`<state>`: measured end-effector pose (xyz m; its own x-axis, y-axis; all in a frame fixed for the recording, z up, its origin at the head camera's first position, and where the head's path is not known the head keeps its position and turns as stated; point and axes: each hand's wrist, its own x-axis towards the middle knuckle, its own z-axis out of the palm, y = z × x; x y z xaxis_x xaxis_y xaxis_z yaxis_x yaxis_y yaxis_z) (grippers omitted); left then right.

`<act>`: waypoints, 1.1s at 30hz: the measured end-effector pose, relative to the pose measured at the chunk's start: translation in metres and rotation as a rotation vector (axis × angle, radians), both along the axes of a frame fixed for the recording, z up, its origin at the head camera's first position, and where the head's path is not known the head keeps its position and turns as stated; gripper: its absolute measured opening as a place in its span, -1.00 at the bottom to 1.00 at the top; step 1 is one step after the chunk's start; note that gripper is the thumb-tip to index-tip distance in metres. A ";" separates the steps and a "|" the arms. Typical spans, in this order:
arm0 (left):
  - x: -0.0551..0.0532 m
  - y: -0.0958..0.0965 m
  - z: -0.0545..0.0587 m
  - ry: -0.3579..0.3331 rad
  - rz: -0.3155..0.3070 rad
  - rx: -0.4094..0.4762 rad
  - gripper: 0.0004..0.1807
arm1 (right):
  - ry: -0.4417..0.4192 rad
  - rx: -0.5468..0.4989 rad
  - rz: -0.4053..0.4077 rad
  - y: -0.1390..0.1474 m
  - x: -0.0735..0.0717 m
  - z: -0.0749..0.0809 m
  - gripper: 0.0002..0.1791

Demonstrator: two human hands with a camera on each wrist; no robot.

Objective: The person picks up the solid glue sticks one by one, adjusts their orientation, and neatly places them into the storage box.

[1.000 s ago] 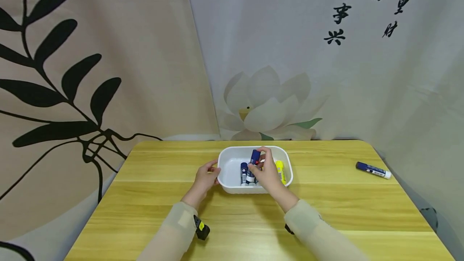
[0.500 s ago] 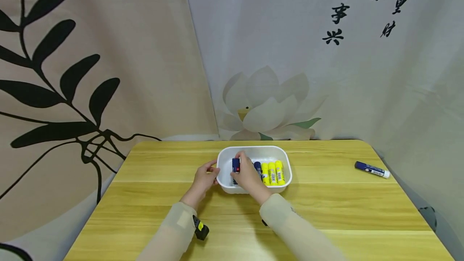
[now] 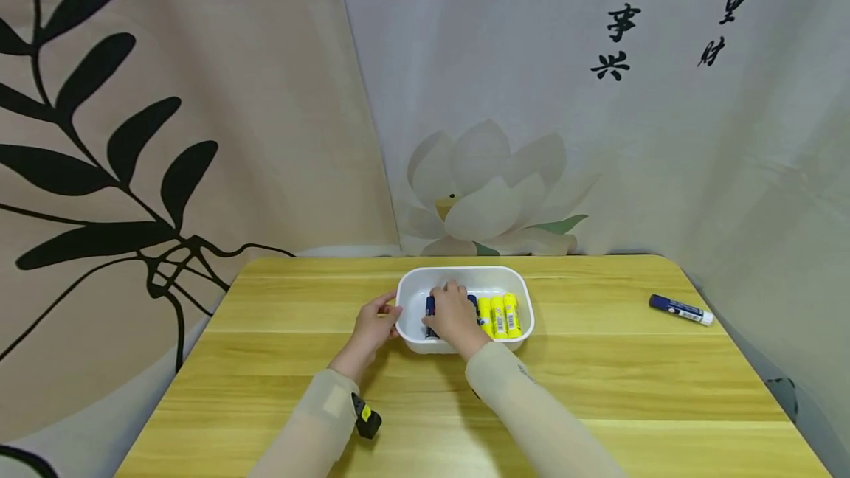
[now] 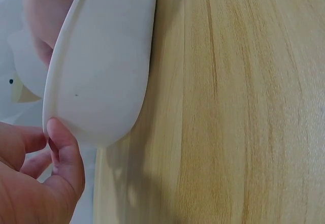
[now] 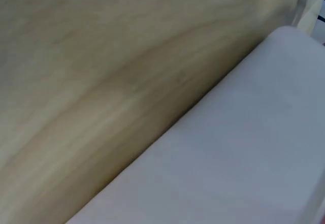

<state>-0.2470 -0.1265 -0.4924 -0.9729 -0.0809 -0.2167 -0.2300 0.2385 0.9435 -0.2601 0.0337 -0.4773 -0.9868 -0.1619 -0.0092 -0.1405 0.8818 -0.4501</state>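
On the wooden table stands a white plastic box (image 3: 465, 347), its rim pinched at the left end between the thumb and fingers of my left hand (image 3: 374, 324). The left wrist view shows that thumb (image 4: 65, 153) on the box's outer side. My right hand (image 3: 457, 316) reaches into the box, thumb and fingers around a dark blue glue stick (image 3: 430, 306) that it mostly hides. Another dark blue stick (image 3: 472, 301) shows just right of this hand. Several yellow glue sticks (image 3: 498, 317) stand in a row at the box's right end. The right wrist view shows only the box's outside.
A dark blue glue stick with a white end (image 3: 681, 310) lies on the table (image 3: 598, 389) at the far right. Behind the table hangs a printed curtain (image 3: 299, 94). Black wrist cameras, such as the left one (image 3: 367, 419), hang below the sleeves.
My right hand has carried a dark blue glue stick leftward across the box and lowered it, uncovering the yellow sticks. The left hand has stayed on the rim.
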 end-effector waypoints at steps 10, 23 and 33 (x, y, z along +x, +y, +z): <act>-0.001 0.000 -0.001 0.008 0.004 0.000 -0.56 | 0.003 0.089 0.034 -0.001 -0.004 -0.009 -0.37; 0.001 0.002 -0.001 0.025 0.024 0.023 -0.57 | 0.045 0.020 0.066 0.020 0.001 -0.003 -0.49; 0.001 0.002 0.000 0.020 0.018 0.023 -0.57 | 0.195 -0.078 0.092 0.070 0.009 0.011 -0.50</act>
<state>-0.2458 -0.1249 -0.4924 -0.9755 -0.0939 -0.1991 -0.2150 0.2127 0.9532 -0.2516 0.1033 -0.4661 -0.9496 -0.2438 0.1968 -0.3098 0.8248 -0.4730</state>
